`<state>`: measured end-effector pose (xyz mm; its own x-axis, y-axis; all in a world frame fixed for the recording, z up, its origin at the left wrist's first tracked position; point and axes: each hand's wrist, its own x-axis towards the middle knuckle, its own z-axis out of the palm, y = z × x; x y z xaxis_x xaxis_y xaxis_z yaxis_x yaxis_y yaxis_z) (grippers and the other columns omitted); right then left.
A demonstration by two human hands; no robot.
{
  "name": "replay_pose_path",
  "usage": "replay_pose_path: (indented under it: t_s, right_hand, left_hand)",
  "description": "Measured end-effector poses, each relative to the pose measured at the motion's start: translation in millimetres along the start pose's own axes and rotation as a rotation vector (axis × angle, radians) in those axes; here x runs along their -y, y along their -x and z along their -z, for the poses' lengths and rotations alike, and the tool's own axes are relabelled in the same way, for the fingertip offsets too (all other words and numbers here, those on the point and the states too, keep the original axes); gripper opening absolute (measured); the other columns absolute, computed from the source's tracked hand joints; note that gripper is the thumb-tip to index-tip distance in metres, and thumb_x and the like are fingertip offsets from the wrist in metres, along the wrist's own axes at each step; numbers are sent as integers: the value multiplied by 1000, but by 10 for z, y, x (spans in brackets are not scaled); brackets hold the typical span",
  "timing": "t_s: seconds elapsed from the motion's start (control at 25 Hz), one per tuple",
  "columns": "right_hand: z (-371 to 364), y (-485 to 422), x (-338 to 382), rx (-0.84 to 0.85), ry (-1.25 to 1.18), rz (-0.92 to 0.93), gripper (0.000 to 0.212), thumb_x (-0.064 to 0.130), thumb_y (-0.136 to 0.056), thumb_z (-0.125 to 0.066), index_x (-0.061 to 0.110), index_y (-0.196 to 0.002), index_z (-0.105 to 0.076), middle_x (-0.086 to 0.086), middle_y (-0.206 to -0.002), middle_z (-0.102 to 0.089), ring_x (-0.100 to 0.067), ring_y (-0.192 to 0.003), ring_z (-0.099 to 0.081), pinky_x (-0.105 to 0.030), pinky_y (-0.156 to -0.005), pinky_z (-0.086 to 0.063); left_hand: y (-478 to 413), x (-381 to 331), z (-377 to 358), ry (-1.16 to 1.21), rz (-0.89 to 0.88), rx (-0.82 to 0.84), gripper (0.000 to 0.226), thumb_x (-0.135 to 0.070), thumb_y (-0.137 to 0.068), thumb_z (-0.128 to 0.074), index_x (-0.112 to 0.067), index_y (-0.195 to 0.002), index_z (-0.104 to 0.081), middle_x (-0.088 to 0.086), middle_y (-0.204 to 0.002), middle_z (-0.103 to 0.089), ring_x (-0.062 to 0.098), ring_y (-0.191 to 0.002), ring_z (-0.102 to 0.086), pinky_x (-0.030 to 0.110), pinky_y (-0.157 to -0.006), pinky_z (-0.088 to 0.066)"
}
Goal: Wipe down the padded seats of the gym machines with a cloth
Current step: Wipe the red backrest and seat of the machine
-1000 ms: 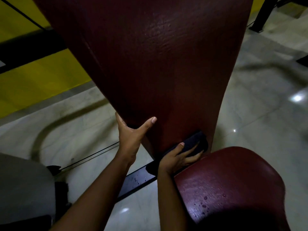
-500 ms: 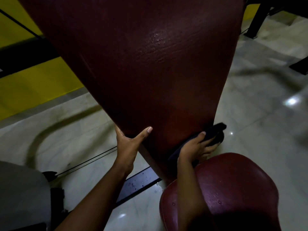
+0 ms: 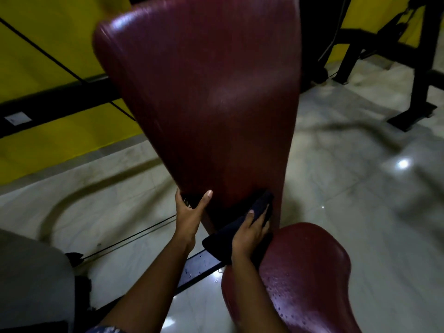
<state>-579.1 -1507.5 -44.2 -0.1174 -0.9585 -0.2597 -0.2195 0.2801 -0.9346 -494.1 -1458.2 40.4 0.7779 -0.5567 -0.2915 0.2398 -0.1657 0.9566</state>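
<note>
Left hand [image 3: 189, 217] and right hand [image 3: 247, 233]: bare, with short, plain nails. My forearms are uncovered. A blue patterned sleeve [image 3: 105, 329] shows at my left upper arm.

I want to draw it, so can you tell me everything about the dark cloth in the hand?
The dark cloth looks almost black, soft and bunched up, like thin fabric. The right hand holds it with the thumb across the top and presses it against the bottom end of the maroon back pad. One end pokes up past the fingers. The other end sticks out under the wrist, near the seat pad. Blur hides any pattern.
</note>
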Motion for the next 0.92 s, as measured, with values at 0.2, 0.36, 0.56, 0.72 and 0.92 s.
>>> replay_pose_path:
  t_s: [0.2, 0.36, 0.56, 0.72, 0.92]
  right_hand:
    - [602, 103, 511, 190, 78, 154, 50, 25, -100, -40, 14, -147, -27, -15, -154, -22, -29, -141, -23, -32, -113, -19]
    - [953, -104, 819, 270, 82, 261, 58, 43, -96, -37, 13, -146, -31, -13, -153, -23, -30, -140, -26, -41, -114, -25]
    - [1138, -752, 1596, 313, -6, 486, 49, 30, -98, -41, 16, -145, -33, -8, -153, -23, -25, -141, -25, -31, -108, -27]
    - [987, -1286, 2353, 281, -8, 647, 62, 60, -92, -29, 26, -144, -35, -4, -153, -24, -22, -138, -29, -42, -100, -41]
    - [411, -1562, 3297, 304, 9, 922, 52, 54, -88, -43, 39, -139, -40, -6, -154, -24, -29, -136, -28, -40, -104, -31]
  left_hand:
    - [677, -153, -144, 37, 62, -114, 57, -25, -94, -53, -17, -146, -30, 3, -149, -36, 18, -134, -37, 24, -100, -33]
    - [848, -397, -359, -125, -111, -59, 43, -25, -95, -51, -21, -138, -42, 2, -144, -43, 13, -131, -41, 23, -100, -35]
    - [598, -1077, -789, -795, -742, 54, 50, -35, -93, -51, -19, -140, -41, 0, -145, -41, 14, -140, -30, 33, -116, -23]
    - [-21, -1713, -998, -1521, -1296, 3, 54, -43, -89, -41, -23, -139, -37, 5, -147, -42, 22, -140, -25, 47, -115, -14]
    - [-526, -1921, -805, -1919, -1558, -123, 57, -46, -95, -30, -20, -146, -28, 9, -153, -28, 31, -141, -22, 53, -113, -17]
